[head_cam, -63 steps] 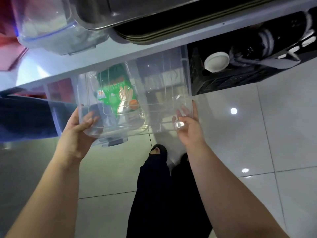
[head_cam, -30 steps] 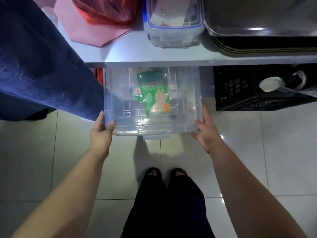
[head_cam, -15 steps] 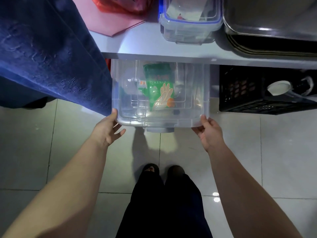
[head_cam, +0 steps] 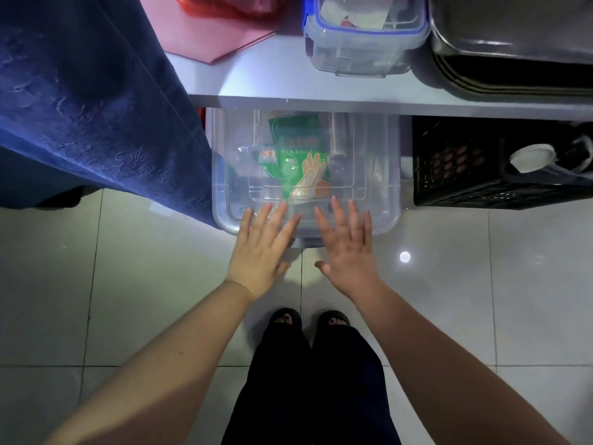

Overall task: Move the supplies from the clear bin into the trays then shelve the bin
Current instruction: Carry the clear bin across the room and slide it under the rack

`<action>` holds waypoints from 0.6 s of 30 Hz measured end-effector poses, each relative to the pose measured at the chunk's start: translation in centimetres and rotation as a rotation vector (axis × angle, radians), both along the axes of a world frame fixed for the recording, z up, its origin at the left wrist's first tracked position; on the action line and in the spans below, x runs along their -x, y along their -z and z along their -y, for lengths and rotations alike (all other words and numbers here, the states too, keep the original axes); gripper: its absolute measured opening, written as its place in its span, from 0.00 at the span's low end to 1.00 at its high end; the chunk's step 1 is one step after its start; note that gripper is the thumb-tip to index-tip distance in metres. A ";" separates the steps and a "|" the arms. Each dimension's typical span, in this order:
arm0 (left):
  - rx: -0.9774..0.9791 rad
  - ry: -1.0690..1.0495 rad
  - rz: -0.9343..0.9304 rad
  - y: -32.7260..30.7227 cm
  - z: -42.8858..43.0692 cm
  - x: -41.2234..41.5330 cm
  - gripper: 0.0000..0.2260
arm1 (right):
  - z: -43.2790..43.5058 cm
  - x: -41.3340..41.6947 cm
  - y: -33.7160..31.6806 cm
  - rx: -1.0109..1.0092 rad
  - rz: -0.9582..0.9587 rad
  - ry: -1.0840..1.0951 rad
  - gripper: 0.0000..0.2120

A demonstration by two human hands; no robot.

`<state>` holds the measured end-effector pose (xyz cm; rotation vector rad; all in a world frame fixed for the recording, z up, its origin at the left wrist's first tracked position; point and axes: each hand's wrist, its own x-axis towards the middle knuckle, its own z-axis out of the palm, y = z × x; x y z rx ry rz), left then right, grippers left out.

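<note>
The clear bin [head_cam: 382,187] sits on the tiled floor, its back half under the white shelf [head_cam: 288,101]. A green glove packet [head_cam: 301,155] and small clear items show through it. My left hand [head_cam: 261,248] and my right hand [head_cam: 348,245] are flat and spread, side by side, fingertips over the bin's near edge. Neither hand grips anything. Stacked metal trays [head_cam: 513,59] rest on the shelf top at the right.
A dark blue cloth [head_cam: 96,107] hangs at the left, against the bin's side. A black crate [head_cam: 500,162] holding a white lid stands right of the bin. On the shelf are a blue-rimmed clear box [head_cam: 362,36] and a pink sheet [head_cam: 211,30]. My feet are on the floor below.
The bin has gone further in under the shelf. My hands left its two front corners and moved to the middle of its near edge, fingers now spread flat.
</note>
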<state>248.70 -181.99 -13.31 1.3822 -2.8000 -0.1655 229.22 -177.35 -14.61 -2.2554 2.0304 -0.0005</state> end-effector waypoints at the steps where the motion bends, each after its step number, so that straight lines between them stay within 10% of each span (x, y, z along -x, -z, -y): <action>1: 0.023 0.005 0.098 0.8 0.2 0.6 0.48 | 0.2 -0.4 0.9 0.000 -0.075 0.001 0.53; 8: 0.263 -0.121 0.054 2.9 1.8 2.0 0.27 | 2.2 -0.5 3.2 0.407 -0.085 0.068 0.34; 18: 0.162 -0.006 -0.090 1.5 2.8 0.4 0.26 | 2.3 1.9 0.7 0.264 0.108 -0.067 0.27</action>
